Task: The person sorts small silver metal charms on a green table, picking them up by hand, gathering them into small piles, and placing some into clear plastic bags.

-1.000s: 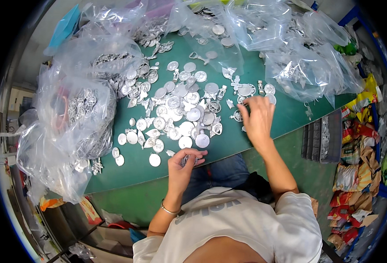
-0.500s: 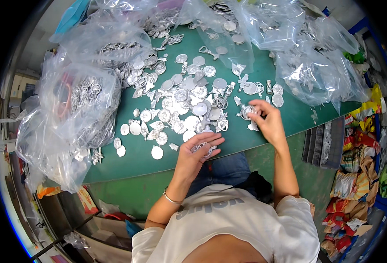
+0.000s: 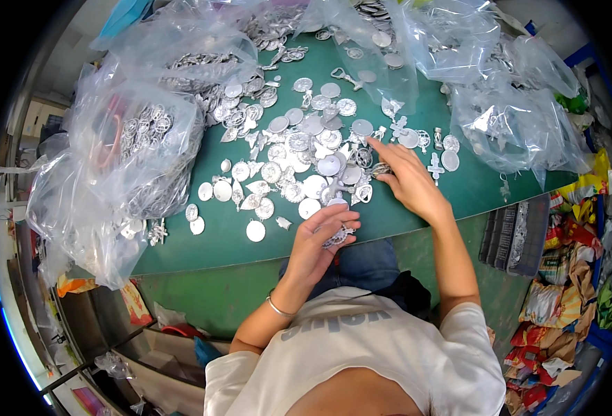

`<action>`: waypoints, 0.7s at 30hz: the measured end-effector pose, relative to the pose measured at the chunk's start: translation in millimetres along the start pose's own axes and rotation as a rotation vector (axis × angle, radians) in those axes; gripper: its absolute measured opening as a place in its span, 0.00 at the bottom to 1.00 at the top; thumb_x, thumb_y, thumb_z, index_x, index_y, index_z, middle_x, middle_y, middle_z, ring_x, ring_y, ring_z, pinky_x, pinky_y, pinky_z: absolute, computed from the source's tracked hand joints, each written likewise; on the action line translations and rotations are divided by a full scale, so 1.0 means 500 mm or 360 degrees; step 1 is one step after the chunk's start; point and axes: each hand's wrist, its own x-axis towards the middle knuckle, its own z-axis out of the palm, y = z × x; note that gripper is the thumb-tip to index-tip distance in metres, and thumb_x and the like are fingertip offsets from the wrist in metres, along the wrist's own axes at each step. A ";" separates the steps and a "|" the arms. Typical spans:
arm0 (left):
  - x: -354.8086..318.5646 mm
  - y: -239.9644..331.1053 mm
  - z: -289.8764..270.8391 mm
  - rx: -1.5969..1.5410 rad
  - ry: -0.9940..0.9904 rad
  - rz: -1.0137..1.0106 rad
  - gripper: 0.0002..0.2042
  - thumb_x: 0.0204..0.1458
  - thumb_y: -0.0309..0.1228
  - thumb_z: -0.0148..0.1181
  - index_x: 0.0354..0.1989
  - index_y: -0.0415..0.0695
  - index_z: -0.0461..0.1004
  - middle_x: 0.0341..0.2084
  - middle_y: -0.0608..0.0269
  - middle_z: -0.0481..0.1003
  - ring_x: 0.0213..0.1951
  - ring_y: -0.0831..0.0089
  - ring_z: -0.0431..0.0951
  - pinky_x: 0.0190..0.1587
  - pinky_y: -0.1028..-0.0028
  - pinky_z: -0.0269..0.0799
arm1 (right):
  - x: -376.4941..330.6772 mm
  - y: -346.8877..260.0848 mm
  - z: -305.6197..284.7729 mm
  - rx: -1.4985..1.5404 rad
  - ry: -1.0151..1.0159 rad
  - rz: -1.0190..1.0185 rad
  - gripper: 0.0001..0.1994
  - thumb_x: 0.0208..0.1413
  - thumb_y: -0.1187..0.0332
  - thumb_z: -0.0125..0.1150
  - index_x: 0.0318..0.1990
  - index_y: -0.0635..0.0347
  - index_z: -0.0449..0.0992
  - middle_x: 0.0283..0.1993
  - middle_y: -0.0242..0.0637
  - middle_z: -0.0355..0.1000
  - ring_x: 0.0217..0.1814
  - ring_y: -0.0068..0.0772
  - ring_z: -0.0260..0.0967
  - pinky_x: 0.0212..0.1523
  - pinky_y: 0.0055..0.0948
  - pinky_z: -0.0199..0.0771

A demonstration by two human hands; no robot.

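The left hand (image 3: 322, 239) sits at the near edge of the green table (image 3: 202, 246), palm up and fingers curled around a small bunch of silver metal charms (image 3: 336, 238). A second ago this hand was lower and its fingers were closed on something small; now it has come up to the table edge and the bunch in it looks a little bigger. So, as I judge it, the collecting goes on piece by piece and the hand serves as the holder.

To the left of it stands a big clear plastic bag (image 3: 122, 152) full of the same silver pieces. In the middle of the table lies the loose pile of round discs and charms (image 3: 299, 163), spread flat.

The right hand (image 3: 404, 179) has moved too: before it was further right, near the cross-shaped pieces; now it reaches into the right side of the pile, index finger stretched out and touching a piece, the other fingers half open, holding nothing that I can see. A silver cross (image 3: 436, 166) lies just beside it. More clear bags (image 3: 521, 125) stand behind, at the far right.
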 end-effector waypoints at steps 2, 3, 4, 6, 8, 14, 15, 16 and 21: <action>-0.002 0.001 0.005 -0.0007 0.0023 -0.0009 0.14 0.54 0.21 0.49 0.50 0.34 0.66 0.43 0.49 0.73 0.44 0.66 0.75 0.41 0.73 0.75 | 0.030 0.030 0.003 -0.0138 -0.0305 -0.0173 0.30 0.42 0.80 0.60 0.57 0.58 0.63 0.42 0.44 0.67 0.48 0.46 0.63 0.50 0.37 0.61; -0.004 0.003 0.006 -0.0005 0.0048 -0.0012 0.14 0.53 0.21 0.49 0.49 0.34 0.66 0.43 0.49 0.73 0.43 0.66 0.75 0.41 0.73 0.75 | 0.034 0.036 0.002 -0.0146 -0.0305 -0.0183 0.27 0.42 0.80 0.60 0.54 0.60 0.65 0.41 0.44 0.67 0.47 0.46 0.63 0.48 0.38 0.62; -0.005 0.005 0.006 -0.0003 0.0073 -0.0014 0.14 0.53 0.21 0.49 0.49 0.34 0.67 0.42 0.49 0.73 0.43 0.66 0.76 0.40 0.73 0.76 | 0.037 0.040 0.003 -0.0154 -0.0304 -0.0191 0.23 0.42 0.80 0.60 0.51 0.61 0.67 0.41 0.45 0.67 0.47 0.47 0.63 0.46 0.38 0.63; -0.007 0.004 -0.005 -0.0047 0.0085 -0.0025 0.15 0.53 0.20 0.49 0.50 0.34 0.66 0.44 0.49 0.72 0.45 0.64 0.75 0.43 0.71 0.75 | 0.035 0.026 -0.002 -0.0029 -0.0190 -0.0062 0.19 0.42 0.80 0.61 0.45 0.62 0.67 0.37 0.44 0.65 0.42 0.44 0.63 0.43 0.37 0.63; -0.010 0.003 -0.010 -0.0115 0.0075 -0.0037 0.16 0.53 0.20 0.49 0.51 0.34 0.65 0.47 0.48 0.71 0.49 0.62 0.72 0.47 0.69 0.73 | 0.029 0.019 -0.005 0.0046 -0.0138 0.0052 0.16 0.42 0.80 0.61 0.40 0.63 0.66 0.36 0.43 0.65 0.40 0.45 0.63 0.41 0.37 0.63; -0.010 0.016 0.006 -0.0390 -0.0164 -0.0061 0.19 0.56 0.28 0.46 0.56 0.34 0.59 0.55 0.45 0.63 0.58 0.57 0.63 0.60 0.58 0.59 | -0.020 0.042 -0.001 0.1075 0.0076 0.0404 0.14 0.48 0.80 0.59 0.41 0.64 0.64 0.36 0.34 0.69 0.36 0.26 0.67 0.35 0.26 0.64; -0.008 0.016 0.009 -0.0421 -0.0185 -0.0089 0.20 0.57 0.31 0.45 0.57 0.34 0.59 0.55 0.45 0.62 0.58 0.57 0.63 0.61 0.57 0.58 | -0.028 0.018 0.001 0.1487 0.0131 0.0367 0.13 0.50 0.80 0.57 0.43 0.64 0.65 0.38 0.30 0.68 0.36 0.16 0.64 0.35 0.20 0.64; -0.006 0.015 0.010 -0.0452 -0.0206 -0.0118 0.21 0.58 0.33 0.45 0.57 0.35 0.58 0.55 0.46 0.62 0.58 0.57 0.62 0.61 0.56 0.57 | -0.037 -0.007 0.003 0.1657 0.0002 0.0397 0.14 0.50 0.80 0.57 0.44 0.64 0.65 0.38 0.30 0.68 0.36 0.17 0.63 0.36 0.18 0.63; 0.017 -0.015 -0.003 -0.0780 -0.0329 -0.0486 0.25 0.59 0.43 0.42 0.58 0.38 0.58 0.53 0.53 0.64 0.54 0.63 0.66 0.58 0.55 0.60 | -0.076 -0.102 0.019 0.1266 -0.0495 0.0510 0.13 0.48 0.74 0.61 0.43 0.62 0.71 0.38 0.31 0.69 0.37 0.23 0.64 0.39 0.24 0.65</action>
